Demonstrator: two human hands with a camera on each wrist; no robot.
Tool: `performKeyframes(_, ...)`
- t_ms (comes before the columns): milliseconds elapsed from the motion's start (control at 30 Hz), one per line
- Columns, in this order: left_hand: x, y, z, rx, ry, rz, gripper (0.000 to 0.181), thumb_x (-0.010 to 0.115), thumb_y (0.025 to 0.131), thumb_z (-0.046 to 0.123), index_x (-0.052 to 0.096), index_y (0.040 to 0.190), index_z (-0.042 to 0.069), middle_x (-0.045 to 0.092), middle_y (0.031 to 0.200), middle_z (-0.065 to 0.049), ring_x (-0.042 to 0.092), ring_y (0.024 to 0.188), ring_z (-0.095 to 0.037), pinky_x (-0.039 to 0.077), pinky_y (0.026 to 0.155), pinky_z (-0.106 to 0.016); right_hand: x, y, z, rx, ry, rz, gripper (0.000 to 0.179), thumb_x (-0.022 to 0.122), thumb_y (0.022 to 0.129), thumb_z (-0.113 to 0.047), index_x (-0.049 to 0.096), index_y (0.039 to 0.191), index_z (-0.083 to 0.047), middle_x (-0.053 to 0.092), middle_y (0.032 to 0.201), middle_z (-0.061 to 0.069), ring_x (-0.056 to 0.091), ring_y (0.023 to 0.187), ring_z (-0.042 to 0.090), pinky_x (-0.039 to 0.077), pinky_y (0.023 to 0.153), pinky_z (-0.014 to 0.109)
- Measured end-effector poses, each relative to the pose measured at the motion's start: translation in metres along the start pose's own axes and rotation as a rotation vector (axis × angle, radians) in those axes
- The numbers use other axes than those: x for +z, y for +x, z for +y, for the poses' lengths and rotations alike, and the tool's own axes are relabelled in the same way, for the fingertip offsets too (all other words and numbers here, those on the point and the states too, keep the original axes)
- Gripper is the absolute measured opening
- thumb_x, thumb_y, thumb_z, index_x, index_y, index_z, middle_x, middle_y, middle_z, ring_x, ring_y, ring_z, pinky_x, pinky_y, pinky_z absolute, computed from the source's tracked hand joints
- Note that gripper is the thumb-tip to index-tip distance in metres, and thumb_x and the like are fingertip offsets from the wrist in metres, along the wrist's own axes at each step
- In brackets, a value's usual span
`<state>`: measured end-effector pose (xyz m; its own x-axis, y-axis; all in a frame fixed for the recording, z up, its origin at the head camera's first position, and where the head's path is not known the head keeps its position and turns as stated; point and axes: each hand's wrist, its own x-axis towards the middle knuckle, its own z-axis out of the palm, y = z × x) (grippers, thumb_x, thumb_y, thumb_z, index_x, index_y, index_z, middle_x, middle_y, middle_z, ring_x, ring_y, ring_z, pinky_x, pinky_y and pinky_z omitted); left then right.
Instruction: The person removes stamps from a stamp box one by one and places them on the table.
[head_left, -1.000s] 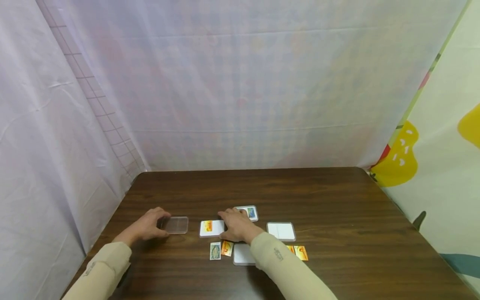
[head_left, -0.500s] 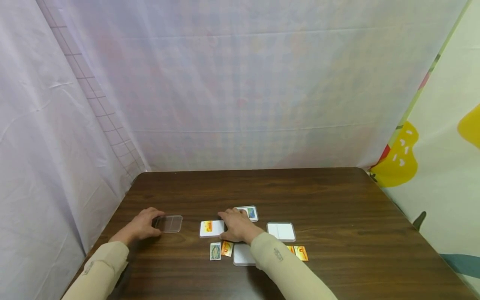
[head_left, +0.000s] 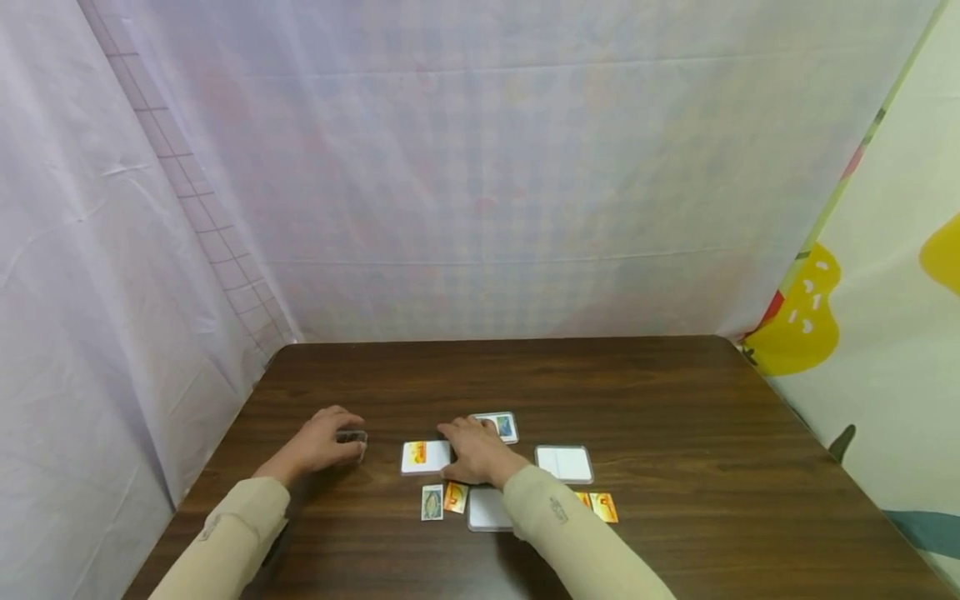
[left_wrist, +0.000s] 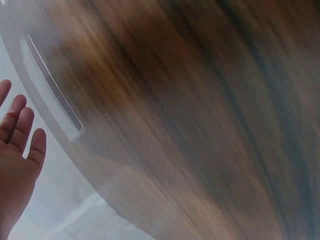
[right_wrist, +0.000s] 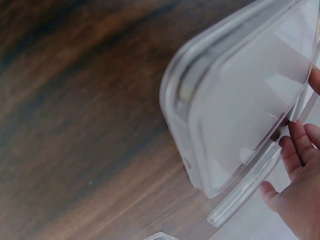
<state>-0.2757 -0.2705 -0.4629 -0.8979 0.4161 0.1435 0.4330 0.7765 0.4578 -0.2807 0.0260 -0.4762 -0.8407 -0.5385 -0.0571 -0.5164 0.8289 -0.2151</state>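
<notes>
My left hand (head_left: 318, 443) reaches over a thin clear plastic lid (head_left: 356, 437) at the left of the table. In the left wrist view, the visible fingers are fairly straight and the lid lies flat beyond them. My right hand (head_left: 477, 452) rests low among flat clear cases, fingers spread. Its thumb and forefinger are by the right edge of a white-lined case (head_left: 427, 458) holding an orange stamp-like picture. Beyond the hand lies a case with a blue-green picture (head_left: 505, 427), partly covered. In the right wrist view, a clear-lidded case (right_wrist: 240, 110) looms close.
A green stamp-like picture (head_left: 432, 502) and an orange one (head_left: 455, 497) lie in front. Beside them is a white-lined case (head_left: 489, 510), partly under the sleeve. Another white-lined case (head_left: 564, 464) and orange pictures (head_left: 603, 507) are to the right. Curtains border the wooden table (head_left: 660, 400).
The clear lid first slid left with my left hand. Then that hand moved right over the lid, which stayed about in place. My right hand has stayed put.
</notes>
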Motion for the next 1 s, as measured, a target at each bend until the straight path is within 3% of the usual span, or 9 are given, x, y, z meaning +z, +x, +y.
performKeyframes(233,0.01,0.01,0.017,-0.008,-0.019,-0.009,0.043,0.071,0.09,0.03,0.066,0.119,-0.001,0.058,0.116,-0.018,0.051,0.113,-0.042,0.042,0.095,-0.058,0.001,0.001,0.001,0.005,0.001,0.0,0.074,0.075,0.085,-0.043,0.048,0.146,-0.013,0.052,0.141,0.007,0.041,0.136,0.033,0.028,0.111,0.055)
performKeyframes(500,0.023,0.017,0.029,-0.045,0.0,0.003,0.04,0.071,0.09,0.034,0.069,0.117,0.005,0.061,0.11,-0.01,0.055,0.107,-0.034,0.047,0.087,-0.056,0.001,0.001,0.001,0.011,0.008,-0.008,0.074,0.075,0.085,-0.043,0.047,0.147,-0.013,0.051,0.143,0.007,0.04,0.137,0.034,0.027,0.112,0.055)
performKeyframes(733,0.035,0.024,0.037,0.003,-0.003,0.005,0.034,0.074,0.088,0.028,0.07,0.11,0.002,0.062,0.102,-0.008,0.056,0.101,-0.032,0.045,0.091,-0.052,0.001,0.002,0.001,0.02,0.015,-0.016,0.073,0.075,0.085,-0.043,0.048,0.146,-0.013,0.051,0.142,0.007,0.04,0.137,0.033,0.027,0.112,0.055)
performKeyframes(1000,0.042,0.031,0.047,-0.018,0.033,-0.015,0.034,0.078,0.084,0.03,0.072,0.105,0.004,0.061,0.098,-0.006,0.056,0.098,-0.029,0.044,0.089,-0.051,0.001,0.001,0.001,-0.004,0.007,0.008,0.074,0.076,0.083,-0.041,0.049,0.145,-0.012,0.054,0.139,0.007,0.044,0.133,0.03,0.03,0.11,0.054)
